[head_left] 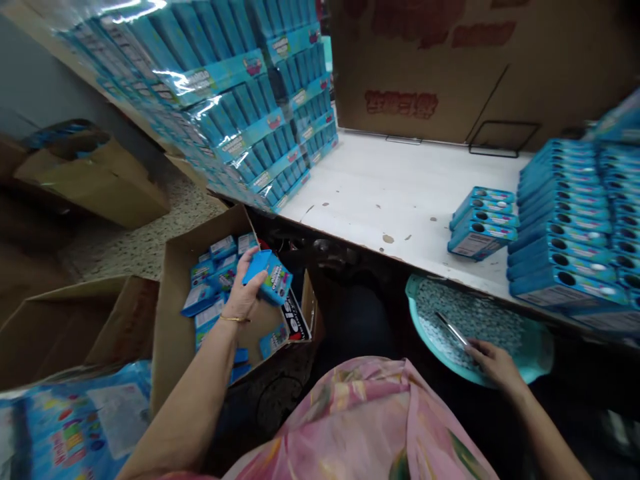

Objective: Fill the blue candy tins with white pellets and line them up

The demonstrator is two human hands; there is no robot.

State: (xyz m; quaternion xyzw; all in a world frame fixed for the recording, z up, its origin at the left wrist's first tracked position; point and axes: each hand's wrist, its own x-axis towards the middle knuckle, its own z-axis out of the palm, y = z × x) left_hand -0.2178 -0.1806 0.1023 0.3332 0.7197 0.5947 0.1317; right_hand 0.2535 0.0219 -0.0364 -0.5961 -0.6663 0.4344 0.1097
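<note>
My left hand (pixel 246 287) is closed around a small blue printed carton (pixel 275 277), held above an open cardboard box (pixel 173 267). Several similar blue cartons (pixel 213 277) lie loose inside that box. Over on the right, my right hand (pixel 493 363) grips a slim silver metal tool (pixel 451 328). Its far end reaches over a turquoise basin (pixel 415 317) filled with many small pale pieces (pixel 480 307). The exact kind of tool is hard to make out.
Film-wrapped stacks of blue cartons (pixel 240 100) stand on the left of the white tabletop (pixel 380 180). Rows of cartons (pixel 565 220) and a small group (pixel 483 223) stand on the right. A large cardboard sheet (pixel 425 67) rises behind. More cardboard boxes (pixel 95 180) sit at left.
</note>
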